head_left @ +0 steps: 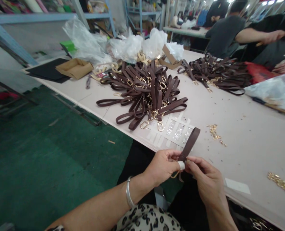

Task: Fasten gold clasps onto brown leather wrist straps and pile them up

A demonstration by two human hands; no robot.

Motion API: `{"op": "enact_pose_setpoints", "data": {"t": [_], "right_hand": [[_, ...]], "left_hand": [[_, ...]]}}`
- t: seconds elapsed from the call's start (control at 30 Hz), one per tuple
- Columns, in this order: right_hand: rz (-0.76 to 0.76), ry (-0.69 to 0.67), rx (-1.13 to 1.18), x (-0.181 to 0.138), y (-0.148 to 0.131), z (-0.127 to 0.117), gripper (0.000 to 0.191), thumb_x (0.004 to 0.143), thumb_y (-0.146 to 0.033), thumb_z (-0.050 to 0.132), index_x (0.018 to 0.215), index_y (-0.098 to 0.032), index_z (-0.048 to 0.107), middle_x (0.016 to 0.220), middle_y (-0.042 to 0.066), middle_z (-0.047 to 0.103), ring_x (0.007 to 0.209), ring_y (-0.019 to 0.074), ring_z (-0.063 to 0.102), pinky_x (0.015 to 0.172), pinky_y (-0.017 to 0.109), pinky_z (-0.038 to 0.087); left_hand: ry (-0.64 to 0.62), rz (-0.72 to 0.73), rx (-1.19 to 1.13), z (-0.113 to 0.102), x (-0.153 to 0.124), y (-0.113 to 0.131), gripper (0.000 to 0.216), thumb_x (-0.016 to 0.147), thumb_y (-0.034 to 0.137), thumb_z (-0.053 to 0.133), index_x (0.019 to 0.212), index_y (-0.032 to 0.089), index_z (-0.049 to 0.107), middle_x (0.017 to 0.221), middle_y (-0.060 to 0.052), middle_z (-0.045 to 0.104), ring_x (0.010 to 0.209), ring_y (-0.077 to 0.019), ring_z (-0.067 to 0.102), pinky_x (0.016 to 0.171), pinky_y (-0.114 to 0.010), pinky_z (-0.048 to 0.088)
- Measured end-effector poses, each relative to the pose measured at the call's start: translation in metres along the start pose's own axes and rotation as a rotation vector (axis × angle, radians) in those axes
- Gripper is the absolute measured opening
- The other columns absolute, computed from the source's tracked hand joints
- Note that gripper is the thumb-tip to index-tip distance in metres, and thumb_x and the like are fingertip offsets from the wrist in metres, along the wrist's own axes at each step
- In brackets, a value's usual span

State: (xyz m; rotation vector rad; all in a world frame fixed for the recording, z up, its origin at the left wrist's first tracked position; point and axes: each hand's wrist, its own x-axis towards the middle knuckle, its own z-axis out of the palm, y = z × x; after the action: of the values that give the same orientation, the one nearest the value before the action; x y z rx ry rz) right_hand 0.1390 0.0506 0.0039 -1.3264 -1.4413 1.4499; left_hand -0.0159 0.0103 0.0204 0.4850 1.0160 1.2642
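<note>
Fingertips (190, 158) of the left hand (160, 168) and right hand (211, 183) pinch the lower end of a dark-brown wrist strap (191, 141), loop angled up at the table (241, 141) edge. Judged step: working the joint near the gold clasp (174, 175); next move calls for steady left hold.

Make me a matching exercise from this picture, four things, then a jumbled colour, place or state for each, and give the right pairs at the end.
1. Nearest brown strap
2. Bracelet
3. Cardboard box
4. Floor

A. Green
B. Open-topped
C. Lower end between the left hand and the right hand
D. Silver

Pairs: 1-C, 2-D, 3-B, 4-A
</note>
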Motion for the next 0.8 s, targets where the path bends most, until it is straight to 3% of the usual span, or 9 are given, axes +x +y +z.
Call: {"op": "enact_pose_setpoints", "data": {"t": [0.17, 0.27, 0.47, 0.6, 0.8], "right_hand": [[-0.027, -0.019, -0.027, 0.0003, -0.0036, -0.0027, 0.029, 0.077, -0.046, 0.078, 0.088, -0.019, 0.076, 0.070, 0.001, 0.069, 0.063, 0.0125, 0.061, 0.058, 0.020, 0.051], [-0.072, 0.000, -0.053, -0.0002, -0.0015, -0.0022, 0.026, 0.079, -0.044, 0.077, 0.093, -0.022, 0.076, 0.078, 0.002, 0.072, 0.068, 0.0144, 0.066, 0.064, 0.023, 0.055], [-0.411, -0.023, -0.206, 0.0017, 0.0030, -0.0010, 0.011, 0.090, -0.031, 0.068, 0.097, -0.026, 0.074, 0.090, 0.000, 0.071, 0.076, 0.0126, 0.066, 0.069, 0.021, 0.055], [-0.541, -0.065, -0.328, 0.0019, 0.0010, -0.0012, 0.010, 0.092, -0.024, 0.065, 0.099, -0.027, 0.072, 0.094, 0.000, 0.068, 0.085, 0.0129, 0.065, 0.076, 0.023, 0.052], [-0.690, 0.036, -0.483, -0.0025, -0.0045, 0.0063, 0.009, 0.094, -0.019, 0.062, 0.100, -0.024, 0.068, 0.097, 0.001, 0.065, 0.091, 0.0127, 0.063, 0.082, 0.024, 0.049]], "left_hand": [[-0.006, 0.008, -0.001, 0.0006, 0.0008, -0.0015, 0.033, 0.060, 0.013, 0.078, 0.093, 0.012, 0.075, 0.078, -0.004, 0.073, 0.072, -0.0142, 0.066, 0.070, -0.025, 0.050], [-0.019, 0.016, 0.052, 0.0012, -0.0006, 0.0008, 0.033, 0.065, 0.009, 0.071, 0.097, 0.012, 0.075, 0.083, -0.004, 0.075, 0.073, -0.0132, 0.067, 0.069, -0.022, 0.049], [-0.021, 0.032, 0.112, 0.0021, -0.0010, 0.0009, 0.042, 0.068, 0.002, 0.059, 0.106, 0.012, 0.072, 0.084, -0.003, 0.075, 0.065, -0.0089, 0.064, 0.061, -0.018, 0.046], [-0.024, 0.159, 0.159, 0.0006, -0.0002, -0.0040, 0.045, 0.071, 0.000, 0.053, 0.108, 0.015, 0.072, 0.088, -0.002, 0.076, 0.080, -0.0127, 0.069, 0.073, -0.020, 0.051], [0.023, 0.318, 0.350, 0.0014, -0.0042, -0.0053, 0.042, 0.081, 0.003, 0.051, 0.116, 0.017, 0.071, 0.102, -0.004, 0.076, 0.096, -0.0175, 0.070, 0.088, -0.026, 0.053]]}}
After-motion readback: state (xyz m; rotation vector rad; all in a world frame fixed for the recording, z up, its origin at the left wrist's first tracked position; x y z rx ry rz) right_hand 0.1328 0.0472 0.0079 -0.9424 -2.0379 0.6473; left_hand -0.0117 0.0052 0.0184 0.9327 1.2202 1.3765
